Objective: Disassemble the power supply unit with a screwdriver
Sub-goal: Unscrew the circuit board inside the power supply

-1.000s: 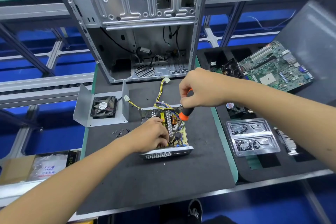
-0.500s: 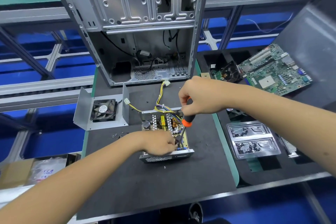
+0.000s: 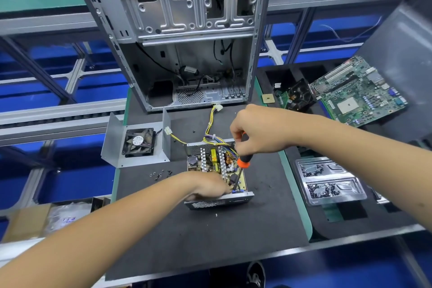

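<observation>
Grey sheet metal marks the far-left part of the black mat (image 3: 210,229): a bent cover panel (image 3: 114,145) lies near the mat's left edge with a black fan (image 3: 139,142) mounted on it. Just in front of it, a few small dark screws (image 3: 160,174) lie loose on the mat. At the mat's far edge stands an empty computer case (image 3: 184,37), open side toward the camera.

Near the mat's middle sits the power supply unit (image 3: 218,174), lid off, its circuit board exposed, with yellow and coloured wires (image 3: 211,124) trailing toward the case. The left hand (image 3: 208,184) lies over the unit's near left part, fingers bent down onto the board beside the tool tip; whether they pinch anything I cannot tell. The right hand (image 3: 254,131) hovers above the unit's far right corner, fingers curled round the handle of an orange-and-black screwdriver (image 3: 240,166), whose shaft slants down into the unit's near right corner.

Beyond the mat's right edge, a clear plastic tray (image 3: 329,182) holds small dark parts in two compartments. Farther back on the right lie a black cooler fan (image 3: 300,96) and a green motherboard (image 3: 357,93), propped at a tilt.
</observation>
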### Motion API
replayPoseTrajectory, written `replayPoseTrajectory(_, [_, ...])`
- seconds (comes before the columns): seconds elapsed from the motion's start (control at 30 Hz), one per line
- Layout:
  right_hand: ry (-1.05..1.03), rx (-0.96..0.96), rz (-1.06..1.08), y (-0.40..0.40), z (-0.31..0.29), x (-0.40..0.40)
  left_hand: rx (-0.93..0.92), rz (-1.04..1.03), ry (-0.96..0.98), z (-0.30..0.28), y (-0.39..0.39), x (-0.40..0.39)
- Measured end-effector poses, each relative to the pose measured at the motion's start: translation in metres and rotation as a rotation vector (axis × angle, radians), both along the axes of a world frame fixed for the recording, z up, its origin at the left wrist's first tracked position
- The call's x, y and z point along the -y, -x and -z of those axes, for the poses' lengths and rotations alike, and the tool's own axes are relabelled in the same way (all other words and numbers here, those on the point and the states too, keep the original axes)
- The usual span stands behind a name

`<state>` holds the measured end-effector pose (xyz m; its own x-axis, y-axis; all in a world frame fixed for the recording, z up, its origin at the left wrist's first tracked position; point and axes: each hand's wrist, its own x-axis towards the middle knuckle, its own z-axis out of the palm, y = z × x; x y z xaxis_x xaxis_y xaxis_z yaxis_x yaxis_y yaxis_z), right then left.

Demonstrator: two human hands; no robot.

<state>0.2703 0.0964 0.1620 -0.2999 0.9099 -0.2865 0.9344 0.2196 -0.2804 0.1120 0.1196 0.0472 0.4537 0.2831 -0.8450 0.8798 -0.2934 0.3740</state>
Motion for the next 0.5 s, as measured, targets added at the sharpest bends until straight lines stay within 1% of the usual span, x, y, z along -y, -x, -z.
replayPoseTrajectory(0.1, [-0.018,0.001,0.002,0.000,-0.001,0.001,-0.064,-0.049,-0.047,-0.004,-0.003,0.005])
replayPoseTrajectory(0.17, [-0.027,-0.003,0.001,-0.001,-0.002,0.002,-0.055,-0.070,-0.045,-0.004,-0.004,0.008])
replayPoseTrajectory(0.37, [-0.041,-0.016,-0.013,-0.001,-0.001,0.005,-0.072,-0.040,-0.058,-0.010,-0.008,0.011])
replayPoseTrajectory(0.5, [-0.056,-0.006,-0.017,0.001,-0.001,0.007,-0.059,-0.120,-0.077,-0.009,-0.011,0.015])
